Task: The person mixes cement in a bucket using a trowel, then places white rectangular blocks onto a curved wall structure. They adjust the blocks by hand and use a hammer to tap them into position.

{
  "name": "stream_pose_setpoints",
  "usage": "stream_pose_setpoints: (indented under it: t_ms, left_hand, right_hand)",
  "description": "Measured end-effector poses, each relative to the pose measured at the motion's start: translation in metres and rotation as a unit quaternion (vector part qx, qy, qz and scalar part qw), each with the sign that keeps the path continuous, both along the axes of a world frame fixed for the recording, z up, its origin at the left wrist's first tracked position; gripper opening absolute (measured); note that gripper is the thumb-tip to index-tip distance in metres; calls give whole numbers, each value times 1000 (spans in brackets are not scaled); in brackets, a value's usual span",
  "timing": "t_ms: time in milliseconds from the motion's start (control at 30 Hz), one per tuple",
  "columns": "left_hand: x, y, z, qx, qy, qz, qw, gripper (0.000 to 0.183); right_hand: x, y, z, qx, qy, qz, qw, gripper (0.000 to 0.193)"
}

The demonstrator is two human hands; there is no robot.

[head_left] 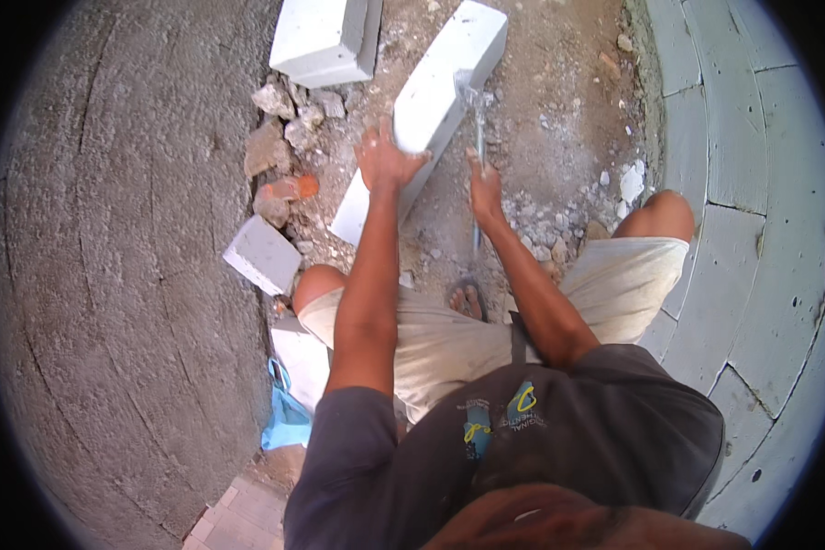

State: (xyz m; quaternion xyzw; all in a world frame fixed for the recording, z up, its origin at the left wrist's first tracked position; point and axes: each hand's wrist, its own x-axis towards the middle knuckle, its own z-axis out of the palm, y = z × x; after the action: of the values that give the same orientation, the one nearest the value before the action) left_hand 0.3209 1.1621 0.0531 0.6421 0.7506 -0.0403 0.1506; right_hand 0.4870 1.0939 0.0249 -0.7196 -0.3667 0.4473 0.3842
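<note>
A long white lightweight concrete block (423,117) lies slantwise on the dirt in front of me. My left hand (387,163) rests on its top with the fingers spread, pressing against it. In my right hand (486,191) is the grey handle of a hatchet-like tool (480,128), the fingers wrapped round it. The tool's head meets the right side of the block at a whitish, dusty notch; blur hides its exact shape.
More white block (316,41) lies at the far left. Broken rubble (268,147) and a cut block piece (264,255) line the rough grey wall (137,229). A block wall (738,165) rises on the right. A blue bag (286,417) lies by my left side.
</note>
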Motion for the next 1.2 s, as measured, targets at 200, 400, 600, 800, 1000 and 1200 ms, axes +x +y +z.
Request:
stream_pose_setpoints:
  t_ms: [200,400,600,800,1000,1200]
  left_hand:
    - [-2,0,-11,19,-3,-1,1000,121]
    - [0,-3,0,3,-19,11,1000,122]
    - [-1,-4,4,-4,-21,10,1000,121]
    - [-2,-6,-2,5,-40,6,999,121]
    - [-4,-5,-4,56,-52,1,997,129]
    - [-6,3,-23,41,-26,-10,999,126]
  right_hand:
    - [48,-11,20,138,160,-27,977,57]
    - [6,-12,-30,140,-14,8,990,44]
    - [32,-11,-1,112,97,-36,988,59]
    - [21,-5,-28,289,-165,-15,943,64]
    - [14,-28,-37,43,-20,-25,999,61]
    - [42,-7,-32,342,156,-84,923,51]
